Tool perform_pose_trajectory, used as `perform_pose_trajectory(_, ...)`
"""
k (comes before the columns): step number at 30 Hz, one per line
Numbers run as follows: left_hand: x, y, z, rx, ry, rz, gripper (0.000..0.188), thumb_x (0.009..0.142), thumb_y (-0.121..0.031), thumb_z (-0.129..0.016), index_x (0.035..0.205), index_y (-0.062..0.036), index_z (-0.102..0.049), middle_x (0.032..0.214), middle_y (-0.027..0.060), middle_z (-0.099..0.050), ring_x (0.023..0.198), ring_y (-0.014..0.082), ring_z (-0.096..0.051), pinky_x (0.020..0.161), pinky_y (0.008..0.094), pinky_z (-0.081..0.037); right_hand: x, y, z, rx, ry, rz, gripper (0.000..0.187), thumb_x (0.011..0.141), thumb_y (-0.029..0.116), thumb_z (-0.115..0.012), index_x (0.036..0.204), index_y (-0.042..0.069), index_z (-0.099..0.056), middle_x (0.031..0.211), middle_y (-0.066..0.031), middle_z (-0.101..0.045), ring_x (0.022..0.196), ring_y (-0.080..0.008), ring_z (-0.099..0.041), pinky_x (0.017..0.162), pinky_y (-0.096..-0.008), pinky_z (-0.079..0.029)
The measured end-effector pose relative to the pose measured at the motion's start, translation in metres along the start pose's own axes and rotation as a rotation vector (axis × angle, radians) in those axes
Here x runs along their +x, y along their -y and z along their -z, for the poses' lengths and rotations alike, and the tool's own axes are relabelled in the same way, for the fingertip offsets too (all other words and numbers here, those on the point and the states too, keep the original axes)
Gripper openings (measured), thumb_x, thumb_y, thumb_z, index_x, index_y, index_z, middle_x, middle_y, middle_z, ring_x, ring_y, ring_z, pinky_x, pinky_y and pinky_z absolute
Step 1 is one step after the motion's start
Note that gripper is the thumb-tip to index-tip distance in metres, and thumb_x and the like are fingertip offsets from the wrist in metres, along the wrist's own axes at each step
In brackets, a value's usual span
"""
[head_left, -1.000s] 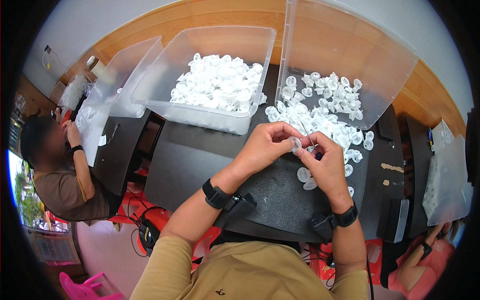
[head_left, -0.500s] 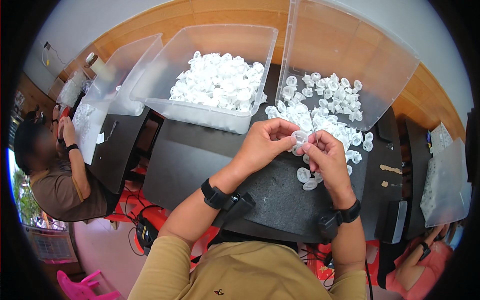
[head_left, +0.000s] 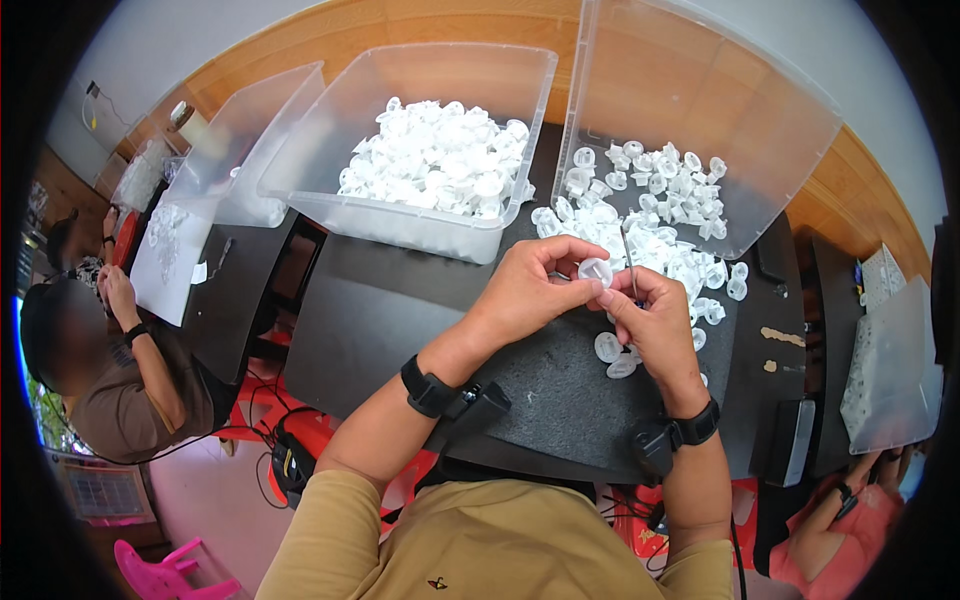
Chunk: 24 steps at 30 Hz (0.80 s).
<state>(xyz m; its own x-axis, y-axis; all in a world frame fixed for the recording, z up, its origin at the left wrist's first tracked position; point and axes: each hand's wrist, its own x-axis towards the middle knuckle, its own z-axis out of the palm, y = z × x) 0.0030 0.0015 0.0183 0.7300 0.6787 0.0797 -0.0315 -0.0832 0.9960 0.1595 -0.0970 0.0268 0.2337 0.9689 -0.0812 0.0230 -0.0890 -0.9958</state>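
Observation:
Between the thumb and fingers of my left hand [head_left: 535, 292] is a small round part of whitish translucent plastic [head_left: 597, 272], its disc tilted. My right hand [head_left: 652, 318] is closed around a thin metal tool [head_left: 627, 250] that points up and away; its exact kind is hard to make out. The right thumb tip lies right beside the part and the left thumb. Past my fingers spreads a loose heap of similar plastic parts [head_left: 690, 262], running into a clear bin tipped on its side [head_left: 690, 75]. A few more lie under my right hand.
A clear plastic bin [head_left: 400, 232] full of white parts stands at the back left on the dark table [head_left: 350, 310]. A dark rough mat [head_left: 560, 400] lies before me. People work at left [head_left: 140, 360] and far right [head_left: 840, 530]. Another bin [head_left: 890, 370] stands at right.
The plastic part has been turned in my left fingers and now shows a different face. My right hand and the metal tool have shifted slightly. The person at left has moved a little.

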Motion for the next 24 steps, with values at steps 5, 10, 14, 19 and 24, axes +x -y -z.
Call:
perform_pose_trajectory(5,-0.001,0.0,0.001,0.051,-0.033,0.031,0.028,0.082,-0.007,-0.068,0.109,0.0007,-0.064,0.089,0.0024,-0.066,0.078,0.0055,-0.061,0.069,0.0198,-0.049,0.0,0.0,-0.002,-0.067,-0.004,0.006,0.009,0.086,0.008,-0.067,0.087,-0.002,-0.065,0.073,-0.0047,-0.067,0.048,-0.002,-0.048,0.042,-0.0178,-0.036)
perform_pose_trajectory(10,-0.001,-0.005,0.0,0.113,-0.053,0.021,0.026,0.081,-0.005,-0.067,0.106,0.0018,-0.065,0.092,0.0045,-0.067,0.081,0.0073,-0.064,0.07,0.0209,-0.052,-0.001,0.0,-0.005,-0.111,-0.026,0.018,0.01,0.085,0.008,-0.067,0.086,-0.002,-0.066,0.072,-0.0032,-0.066,0.049,-0.0022,-0.049,0.042,-0.0187,-0.037)
perform_pose_trajectory(14,-0.004,-0.012,-0.003,0.047,-0.055,0.048,0.028,0.081,-0.003,-0.066,0.108,0.0024,-0.065,0.094,0.0059,-0.067,0.084,0.0084,-0.065,0.072,0.0216,-0.054,-0.002,0.001,-0.006,-0.116,-0.033,0.022,0.01,0.085,0.008,-0.067,0.086,-0.002,-0.066,0.07,-0.0026,-0.065,0.05,-0.0024,-0.049,0.042,-0.019,-0.037)
perform_pose_trajectory(19,-0.005,-0.013,-0.004,0.124,-0.093,-0.067,0.029,0.079,-0.001,-0.065,0.108,0.0017,-0.066,0.098,0.0083,-0.067,0.086,0.011,-0.066,0.075,0.0238,-0.056,-0.003,0.001,-0.008,-0.153,-0.057,0.059,0.009,0.085,0.008,-0.068,0.086,-0.002,-0.066,0.068,-0.0016,-0.064,0.051,-0.0029,-0.05,0.042,-0.0194,-0.039)
perform_pose_trajectory(24,-0.005,-0.013,-0.005,0.179,-0.128,-0.081,0.026,0.079,0.0,-0.064,0.104,0.0013,-0.068,0.097,0.0087,-0.068,0.084,0.0111,-0.066,0.074,0.0244,-0.056,-0.002,-0.001,-0.01,-0.169,-0.066,0.07,0.01,0.084,0.009,-0.068,0.085,-0.001,-0.066,0.066,-0.0006,-0.062,0.051,-0.0029,-0.05,0.043,-0.0196,-0.039)
